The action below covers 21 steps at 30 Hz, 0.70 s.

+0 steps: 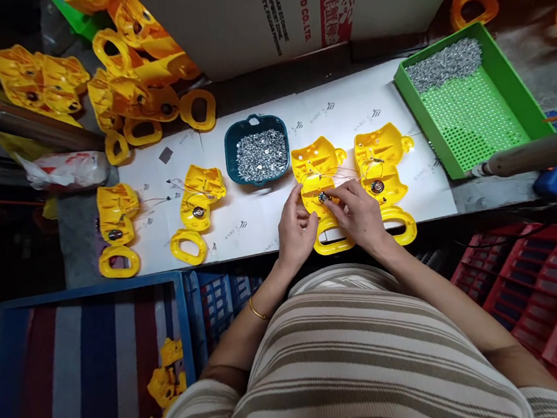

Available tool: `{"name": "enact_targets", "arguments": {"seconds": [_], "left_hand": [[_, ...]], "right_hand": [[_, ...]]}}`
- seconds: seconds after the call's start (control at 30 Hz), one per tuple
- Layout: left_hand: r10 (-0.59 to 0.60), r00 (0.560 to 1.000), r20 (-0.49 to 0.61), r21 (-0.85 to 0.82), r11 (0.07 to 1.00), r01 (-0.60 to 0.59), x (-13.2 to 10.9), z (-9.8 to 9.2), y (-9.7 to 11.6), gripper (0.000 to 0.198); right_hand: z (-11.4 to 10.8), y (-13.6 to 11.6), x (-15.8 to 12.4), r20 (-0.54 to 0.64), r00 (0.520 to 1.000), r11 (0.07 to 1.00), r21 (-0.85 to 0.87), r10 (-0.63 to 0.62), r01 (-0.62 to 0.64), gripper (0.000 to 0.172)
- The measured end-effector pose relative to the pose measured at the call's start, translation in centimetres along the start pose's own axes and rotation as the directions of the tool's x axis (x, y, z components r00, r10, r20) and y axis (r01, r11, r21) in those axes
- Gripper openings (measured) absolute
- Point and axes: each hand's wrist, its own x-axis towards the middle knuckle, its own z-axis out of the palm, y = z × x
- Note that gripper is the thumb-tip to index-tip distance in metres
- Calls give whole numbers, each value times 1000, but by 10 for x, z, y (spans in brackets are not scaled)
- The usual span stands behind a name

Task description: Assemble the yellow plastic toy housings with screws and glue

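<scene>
A yellow plastic shell half [313, 158] with thin wires lies open side up in front of me. My right hand [360, 213] pinches a small round dark part, which looks like a speaker [324, 197], at the shell's lower section. Against the shell's left edge rests my left hand [296, 226], its fingers curled, seemingly steadying the shell. Just below both hands sits a yellow ring-shaped handle [333, 246]. To the right lies a similar shell [379, 147] with its own round speaker [377, 186] seated inside and another handle [406, 226] below it.
A dark green bowl [230, 154] of small metal screws stands left of the hands. At right is a green tray [490, 121] with more metal pieces. Two wired shells [200, 188] lie left; shells are piled behind [134, 91]. A large carton [306, 11] borders the back.
</scene>
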Motion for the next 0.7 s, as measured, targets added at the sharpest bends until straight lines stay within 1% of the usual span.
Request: {"name": "enact_targets", "arguments": {"seconds": [0.13,0.27,0.43,0.53,0.6,0.7], "left_hand": [[-30,1000,7,-55,998,30,-4,3,4,74],[-35,999,16,-66,997,36,-5,3,5,77],[-40,999,31,-61,997,42,-8,3,5,78],[-58,997,46,-76,995,61,-8,4,6,80],[-86,995,56,-97,991,91,-7,7,6,80],[-102,994,28,-115,988,105,-1,12,5,75]], "right_hand": [[0,-1,0,60,998,993,-114,4,3,24],[1,-3,0,73,997,978,-208,19,-4,25],[2,-7,-1,88,996,961,-277,8,17,25],[-2,-12,0,150,989,943,-331,18,33,26],[-5,-16,3,212,976,925,-378,54,31,26],[-11,-22,8,282,953,897,-442,110,28,27]]}}
